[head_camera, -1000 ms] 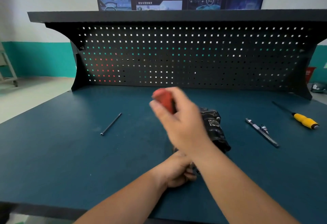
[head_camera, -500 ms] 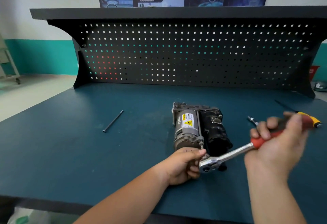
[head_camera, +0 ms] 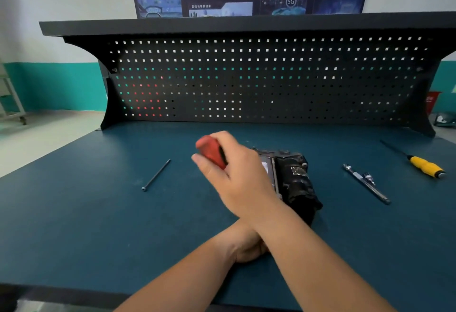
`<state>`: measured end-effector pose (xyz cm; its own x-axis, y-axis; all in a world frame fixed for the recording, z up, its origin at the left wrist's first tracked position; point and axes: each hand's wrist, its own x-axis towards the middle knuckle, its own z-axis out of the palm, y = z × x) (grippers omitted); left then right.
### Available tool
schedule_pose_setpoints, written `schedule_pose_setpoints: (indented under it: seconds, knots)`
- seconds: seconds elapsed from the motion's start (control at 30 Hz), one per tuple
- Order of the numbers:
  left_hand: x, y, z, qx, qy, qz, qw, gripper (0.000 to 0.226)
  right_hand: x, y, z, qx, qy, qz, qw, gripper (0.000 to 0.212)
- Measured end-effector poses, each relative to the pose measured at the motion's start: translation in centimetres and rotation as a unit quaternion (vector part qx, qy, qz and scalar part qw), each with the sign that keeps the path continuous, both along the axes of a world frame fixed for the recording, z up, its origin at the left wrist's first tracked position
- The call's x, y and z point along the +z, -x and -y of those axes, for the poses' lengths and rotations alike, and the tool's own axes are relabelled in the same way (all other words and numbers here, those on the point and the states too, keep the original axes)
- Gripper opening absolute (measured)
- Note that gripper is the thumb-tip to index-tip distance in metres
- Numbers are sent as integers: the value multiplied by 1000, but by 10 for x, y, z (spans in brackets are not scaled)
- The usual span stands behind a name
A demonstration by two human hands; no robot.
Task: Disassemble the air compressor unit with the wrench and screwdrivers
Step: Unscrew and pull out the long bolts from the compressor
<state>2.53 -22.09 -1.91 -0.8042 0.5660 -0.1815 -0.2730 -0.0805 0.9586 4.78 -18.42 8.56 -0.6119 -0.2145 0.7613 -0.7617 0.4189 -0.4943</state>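
Note:
The air compressor unit [head_camera: 293,181], black and grey metal, lies on the blue bench top in the middle. My right hand [head_camera: 237,176] crosses in front of it and grips the red handle of the ratchet wrench [head_camera: 211,151], swung over to the left; the wrench's head is hidden under my arms. My left hand [head_camera: 246,245] sits at the near end of the compressor, mostly covered by my right forearm, fingers curled at something I cannot make out.
A long dark bolt [head_camera: 156,175] lies on the left of the bench [head_camera: 74,225]. A metal extension bar with sockets [head_camera: 365,183] and a yellow-handled screwdriver [head_camera: 424,167] lie on the right. A black pegboard [head_camera: 246,77] closes the back.
My right hand has swung the wrench handle from the right side of the compressor across to the left, now covering the unit's grey half. My left hand stayed at the near end.

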Motion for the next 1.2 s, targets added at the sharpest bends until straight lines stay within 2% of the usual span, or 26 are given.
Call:
schedule_pose_setpoints:
  seconds: [0.03,0.07,0.17,0.27,0.37,0.5,0.57,0.6,0.67,0.77,0.9,1.0,1.1,1.2]
  knots:
    - [4,-2,-2,9,-13,-8,1000,38,2,-1,-5,0,42,-8,999,15]
    - [2,0,-4,22,-24,-13,999,34,5,-1,-11,2,93,-11,996,10]
    - [0,-1,-6,32,-54,-7,998,52,13,-5,-35,26,274,2,961,10]
    - [1,-1,-7,20,-92,-22,995,41,10,-10,-64,46,440,-7,897,5]
    - [1,-2,-7,7,-101,-34,994,24,-6,-17,-90,-5,561,-25,828,8]
    - [-1,0,-7,-9,-122,-36,992,37,-35,-25,-112,-84,687,-8,722,18]
    - [0,-1,-7,-6,-124,-31,992,36,-44,-28,-114,-96,719,-1,689,18]
    - [-1,0,-7,0,-123,-30,992,34,-45,-29,-113,-98,723,-6,683,18]
    - [-2,1,-5,8,-124,-21,992,30,-41,-31,-107,-99,704,-31,702,16]
    - [-4,4,-4,9,-116,-6,993,30,-23,-32,-91,-66,612,-78,784,10]
    - [-4,4,-4,-3,-86,3,996,26,-3,-26,-63,27,436,-85,895,10]
    - [-5,5,-5,0,-47,7,999,38,2,-17,-38,30,271,-53,961,12]
    - [-5,4,-4,11,-10,20,1000,20,0,-8,-11,16,82,-26,996,12]
    - [-11,8,2,17,-2,32,999,57,-5,-2,6,35,-43,21,998,21]
